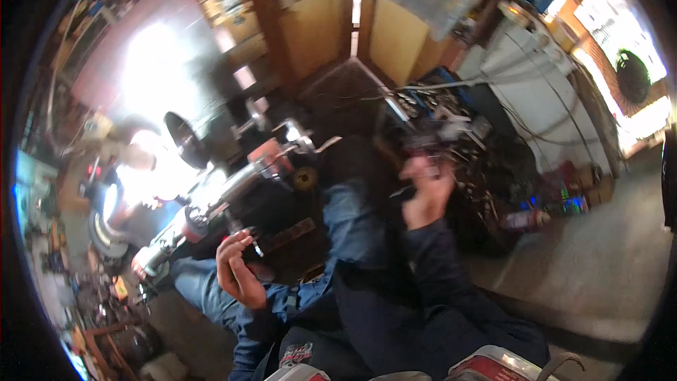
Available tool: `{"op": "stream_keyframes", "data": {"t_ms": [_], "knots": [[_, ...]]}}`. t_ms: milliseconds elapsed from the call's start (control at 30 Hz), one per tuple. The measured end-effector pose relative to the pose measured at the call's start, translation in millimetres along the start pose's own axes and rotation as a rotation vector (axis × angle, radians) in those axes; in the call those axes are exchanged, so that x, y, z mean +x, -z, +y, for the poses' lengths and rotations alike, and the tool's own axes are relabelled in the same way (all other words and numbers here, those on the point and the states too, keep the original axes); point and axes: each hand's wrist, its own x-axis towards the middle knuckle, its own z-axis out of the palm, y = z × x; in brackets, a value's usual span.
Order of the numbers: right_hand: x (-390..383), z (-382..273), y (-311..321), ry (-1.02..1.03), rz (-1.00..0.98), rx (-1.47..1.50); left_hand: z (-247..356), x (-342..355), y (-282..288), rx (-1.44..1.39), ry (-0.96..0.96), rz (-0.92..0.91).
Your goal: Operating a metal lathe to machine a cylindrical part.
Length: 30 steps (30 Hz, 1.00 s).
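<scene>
My left hand point(238, 273) is closed, fingers curled around a small part with a short shiny metal end point(257, 247). What kind of part it is, I cannot make out. Just above this hand runs a long metal machine point(233, 187), much like a small lathe, slanting up to the right under glaring light. Farther right, my right hand point(427, 194) is raised at a heap of tools point(451, 113). Its fingers are curled and blurred by motion, and a dark object at the fingertips cannot be told from the tools behind.
A dark round disc point(185, 140) stands behind the machine. Loose cables point(543, 116) hang over a white panel on the right. Small colourful items point(557, 204) lie below it, by the bare floor point(592, 254). Cluttered shelves line the left side. Wooden wall boards point(314, 28) rise at the back.
</scene>
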Motion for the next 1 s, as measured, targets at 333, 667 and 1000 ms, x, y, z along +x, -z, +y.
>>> {"op": "stream_keyframes", "data": {"t_ms": [333,667,1000], "knots": [[265.2,193.3,390.4,0.159,-0.104,-2.187,-119.4,-59.0,114.8,0.028,0.940,0.646],[278.0,212.5,496.8,-0.457,0.255,-1.632,-140.3,-38.6,73.9,-0.847,1.202,0.422],[218.4,87.9,141.3,0.607,-0.067,-1.371,-164.4,-26.8,60.7,-0.908,1.308,0.189]]}}
